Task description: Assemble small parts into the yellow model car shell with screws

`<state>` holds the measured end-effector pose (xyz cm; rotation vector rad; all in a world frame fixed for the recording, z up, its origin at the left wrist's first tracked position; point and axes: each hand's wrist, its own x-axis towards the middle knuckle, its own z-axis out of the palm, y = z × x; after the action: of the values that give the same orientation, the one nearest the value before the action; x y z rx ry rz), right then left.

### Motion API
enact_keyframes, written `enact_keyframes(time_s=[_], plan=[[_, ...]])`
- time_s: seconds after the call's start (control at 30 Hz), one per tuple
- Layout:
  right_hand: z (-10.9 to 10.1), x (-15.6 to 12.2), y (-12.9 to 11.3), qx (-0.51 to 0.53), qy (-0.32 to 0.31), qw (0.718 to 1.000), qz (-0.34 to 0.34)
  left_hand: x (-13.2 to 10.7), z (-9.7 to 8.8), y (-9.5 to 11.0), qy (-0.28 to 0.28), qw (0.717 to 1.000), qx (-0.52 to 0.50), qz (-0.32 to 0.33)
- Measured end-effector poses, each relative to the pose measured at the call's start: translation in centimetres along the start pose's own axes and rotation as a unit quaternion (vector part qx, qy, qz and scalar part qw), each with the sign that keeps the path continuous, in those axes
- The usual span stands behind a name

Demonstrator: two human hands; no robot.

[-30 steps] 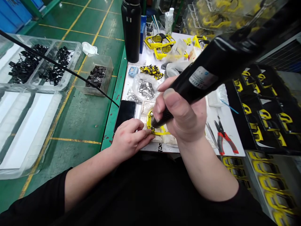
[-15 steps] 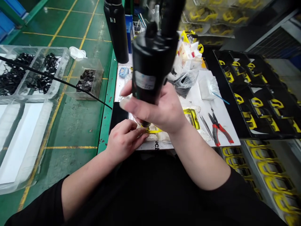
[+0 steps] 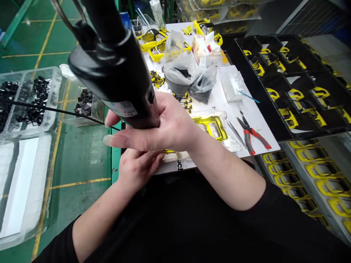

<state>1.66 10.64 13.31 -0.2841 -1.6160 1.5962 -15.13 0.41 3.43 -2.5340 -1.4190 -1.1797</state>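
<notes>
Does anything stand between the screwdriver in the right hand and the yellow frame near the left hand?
Nothing visible does, but the right hand hides the tip of the screwdriver and most of the yellow frame, so that gap cannot be seen.

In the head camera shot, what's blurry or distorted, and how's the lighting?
In the head view, the black electric screwdriver sits close to the lens and looks oversized and slightly soft; the wide lens curves the green floor toward the edges; lighting is even, with soft shadows under the right hand.
</notes>
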Motion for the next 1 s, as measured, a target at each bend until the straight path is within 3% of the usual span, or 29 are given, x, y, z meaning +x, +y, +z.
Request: enact_keyframes(time_s=[0.13, 0.7, 0.87, 1.0], plan=[[-0.2, 0.0, 0.2, 0.053, -0.027, 0.998, -0.009, -0.1, 0.0, -0.1, -0.004, 1.0, -0.003, 0.004], [-0.4, -0.1, 0.4, 0.05, 0.011, 0.999, -0.005, 0.4, -0.1, 0.3, -0.009, 1.0, -0.015, 0.0], [0.6, -0.4, 0.3, 0.035, 0.077, 0.996, -0.032, 0.4, -0.3, 0.4, -0.015, 1.0, -0.002, -0.006], [0.9, -0.6, 0.2, 0.024, 0.085, 0.995, -0.052, 0.6, -0.4, 0.6, -0.011, 1.0, -0.007, -0.007]])
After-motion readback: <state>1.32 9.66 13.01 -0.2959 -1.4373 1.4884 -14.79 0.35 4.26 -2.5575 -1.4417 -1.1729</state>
